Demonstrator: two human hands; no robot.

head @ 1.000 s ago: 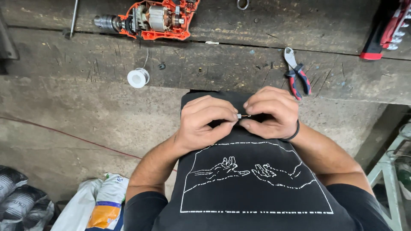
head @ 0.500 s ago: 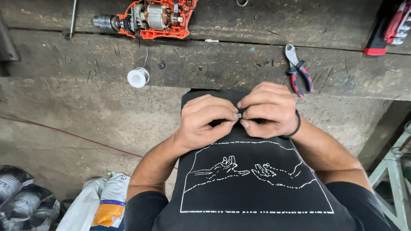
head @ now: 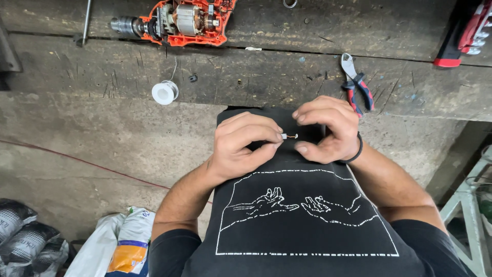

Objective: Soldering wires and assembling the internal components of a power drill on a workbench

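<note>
My left hand (head: 245, 147) pinches a short white-sleeved wire (head: 289, 136) between thumb and forefinger, its bare copper tip pointing right. My right hand (head: 328, 129) is curled just beside that tip, thumb and forefinger slightly apart around it, not clearly touching. A black band circles the right wrist. Both hands hover in front of my black shirt (head: 307, 231), at the near edge of the worn wooden workbench (head: 246, 77).
On the bench lie an opened orange power drill (head: 177, 20) with its motor exposed, a white spool of wire (head: 164, 93), red-and-blue pliers (head: 357, 83) and a red-and-black tool (head: 469, 31). Bags (head: 123, 246) sit on the floor at lower left. A pale metal frame (head: 469, 205) stands at right.
The hands were pressed together around the wire. They have since drawn apart, the right hand easing off, so the wire's copper tip shows between them.
</note>
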